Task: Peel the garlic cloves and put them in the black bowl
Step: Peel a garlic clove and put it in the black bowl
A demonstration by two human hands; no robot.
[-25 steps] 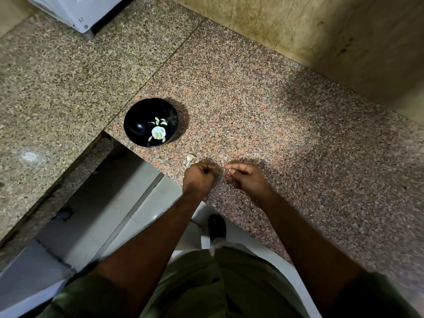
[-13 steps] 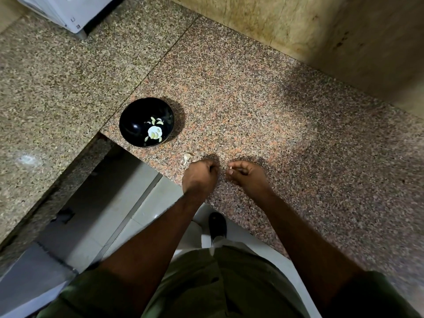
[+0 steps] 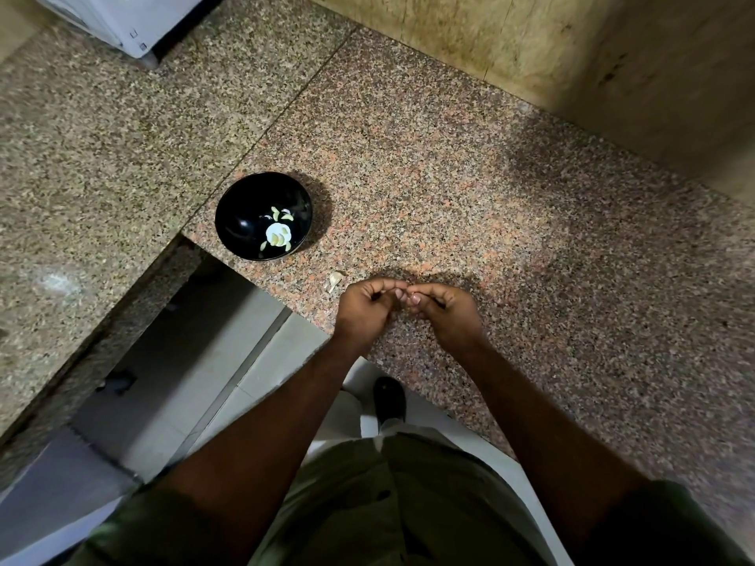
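1. Both hands are together over the front edge of the granite counter [image 3: 490, 206], fingertips meeting in the middle.
2. The left hand [image 3: 365, 310] has its fingers curled in tight, thumb and forefinger pinched toward the right hand's fingertips.
3. The right hand [image 3: 447, 312] is curled the same way, its fingertips pressed against the left hand's.
4. Something small sits in that pinch, but it is hidden by the fingers; I cannot tell if it is a garlic clove or a scrap of skin.
5. One garlic clove [image 3: 336, 279], pale and with its skin on, lies on the counter just left of the left hand, not touching it.
6. The black bowl [image 3: 241, 222] stands further left, near the counter's corner, well apart from both hands.
7. Peeled cloves [image 3: 278, 236] lie in the bottom of the bowl, pale yellow, bunched around a white glare spot.
8. A white appliance [image 3: 122, 22] sits at the far left, top of the view.
9. Below the counter edge, one dark shoe [image 3: 390, 400] shows on the pale floor.
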